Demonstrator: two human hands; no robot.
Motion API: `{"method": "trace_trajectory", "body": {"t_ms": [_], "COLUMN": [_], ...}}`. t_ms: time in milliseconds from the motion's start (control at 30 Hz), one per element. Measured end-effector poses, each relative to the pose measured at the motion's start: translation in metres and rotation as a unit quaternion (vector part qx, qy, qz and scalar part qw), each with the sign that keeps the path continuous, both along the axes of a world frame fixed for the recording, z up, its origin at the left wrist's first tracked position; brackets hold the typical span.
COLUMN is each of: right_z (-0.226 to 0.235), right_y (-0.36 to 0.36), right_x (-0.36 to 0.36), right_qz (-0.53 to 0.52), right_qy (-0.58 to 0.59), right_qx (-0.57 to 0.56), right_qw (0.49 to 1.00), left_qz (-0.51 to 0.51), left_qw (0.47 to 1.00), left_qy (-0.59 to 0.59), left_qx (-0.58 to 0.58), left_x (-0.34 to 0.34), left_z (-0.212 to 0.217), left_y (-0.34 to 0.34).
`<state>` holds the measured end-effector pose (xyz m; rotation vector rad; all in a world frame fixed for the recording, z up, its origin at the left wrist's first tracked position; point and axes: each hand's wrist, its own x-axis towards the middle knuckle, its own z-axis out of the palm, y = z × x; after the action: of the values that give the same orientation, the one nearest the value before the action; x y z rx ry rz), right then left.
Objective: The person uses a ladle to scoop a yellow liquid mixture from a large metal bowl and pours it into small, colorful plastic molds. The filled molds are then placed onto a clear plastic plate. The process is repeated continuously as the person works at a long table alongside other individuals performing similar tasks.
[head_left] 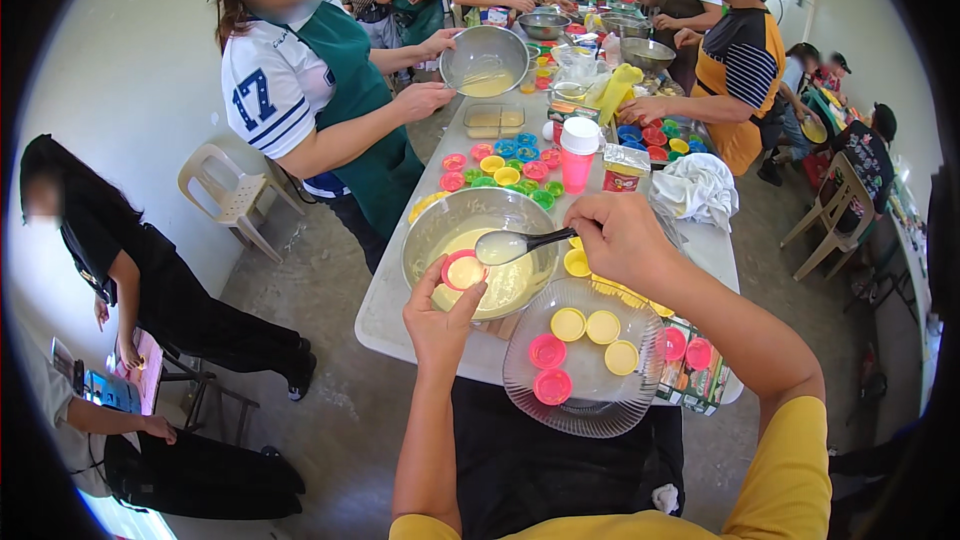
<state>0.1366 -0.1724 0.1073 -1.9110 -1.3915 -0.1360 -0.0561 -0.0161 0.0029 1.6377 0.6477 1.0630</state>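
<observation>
My left hand (pixel 437 318) holds a small pink molding cup (pixel 446 271) by its sides, with pale batter inside it. It is over the near left part of a large metal mixing bowl (pixel 424 227), which holds more pale yellow batter (pixel 515 285). My right hand (pixel 622 230) grips the black handle of a spoon (pixel 503 246), whose tip carries batter beside the cup. A ribbed clear dish (pixel 590 416) sits nearer to me, on the table's edge. Inside it are several yellow cups (pixel 602 327) and two pink cups (pixel 551 386).
Several colored cups (pixel 506 176) stand beyond the bowl, near pink and white stacked paper cups (pixel 577 162). A white cloth (pixel 694 190) lies right. Across the table's left side, a person in a green apron (pixel 357 130) holds another metal bowl (pixel 470 48) with a whisk.
</observation>
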Motion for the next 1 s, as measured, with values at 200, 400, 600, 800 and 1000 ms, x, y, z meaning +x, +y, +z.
{"method": "trace_trajectory", "body": {"t_ms": [200, 400, 600, 800, 1000], "right_z": [-0.034, -0.091, -0.111, -0.103, -0.067], "right_y": [0.021, 0.060, 0.076, 0.059, 0.028], "right_x": [0.017, 0.019, 0.017, 0.042, 0.045], "right_qz": [-0.008, 0.059, 0.025, 0.005, -0.044], "right_qy": [-0.109, -0.224, -0.093, 0.197, 0.297], "right_qx": [-0.055, -0.094, -0.175, -0.126, -0.125], "right_qw": [0.992, 0.968, 0.980, 0.972, 0.946], "left_qz": [0.014, 0.033, 0.057, 0.050, 0.038], "left_qw": [1.000, 0.999, 0.998, 0.998, 0.999], "left_qy": [0.002, 0.023, 0.005, 0.006, 0.000], "left_qx": [0.013, 0.025, 0.035, 0.024, 0.029], "left_x": [-0.006, -0.019, -0.035, -0.037, -0.033], "left_z": [-0.005, 0.003, 0.002, 0.004, 0.006], "left_y": [0.006, 0.006, 0.012, 0.009, 0.003]}}
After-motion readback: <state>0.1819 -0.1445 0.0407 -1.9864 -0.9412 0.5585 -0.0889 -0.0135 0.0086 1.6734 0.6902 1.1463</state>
